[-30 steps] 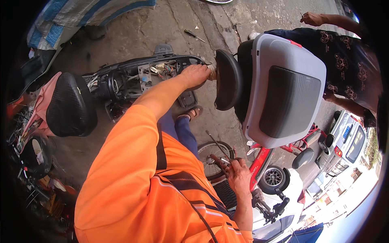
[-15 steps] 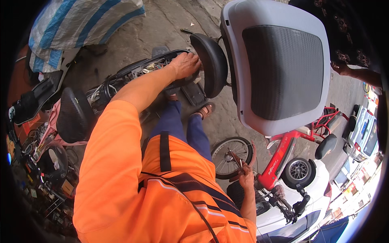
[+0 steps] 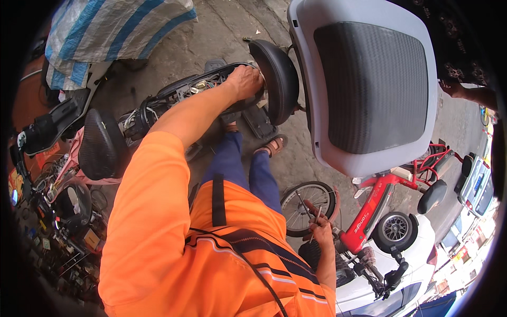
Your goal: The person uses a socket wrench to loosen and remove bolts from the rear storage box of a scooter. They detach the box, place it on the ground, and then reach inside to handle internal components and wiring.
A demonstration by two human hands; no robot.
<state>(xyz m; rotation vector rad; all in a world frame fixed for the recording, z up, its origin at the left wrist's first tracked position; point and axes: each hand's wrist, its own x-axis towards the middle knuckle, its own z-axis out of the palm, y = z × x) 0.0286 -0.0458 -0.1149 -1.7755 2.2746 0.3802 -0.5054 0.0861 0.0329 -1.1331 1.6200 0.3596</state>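
Note:
My left hand [image 3: 244,81] is closed at the rear end of an opened scooter body [image 3: 193,91], beside a curved black padded backrest [image 3: 273,79]; what its fingertips hold is hidden. Wires and white connectors [image 3: 203,84] lie exposed in the body, and a black seat [image 3: 100,142] is at its left. A large grey top box with a dark textured panel [image 3: 375,79] is fixed just right of the backrest. Low at the right, my right hand [image 3: 323,231] grips thin metal hand tools [image 3: 311,210] in front of a bicycle wheel.
A red electric bicycle [image 3: 369,206] and white car [image 3: 417,256] stand at the right. Another person's hand [image 3: 451,89] hangs beside the top box. A striped tarp [image 3: 116,29] covers something at upper left, above cluttered parts [image 3: 63,238]. My feet [image 3: 272,145] are below the scooter.
The view has shifted, so the top box looks larger and higher. My left hand stays at the scooter's end by the backrest. The other person has shifted mostly out of sight behind the box.

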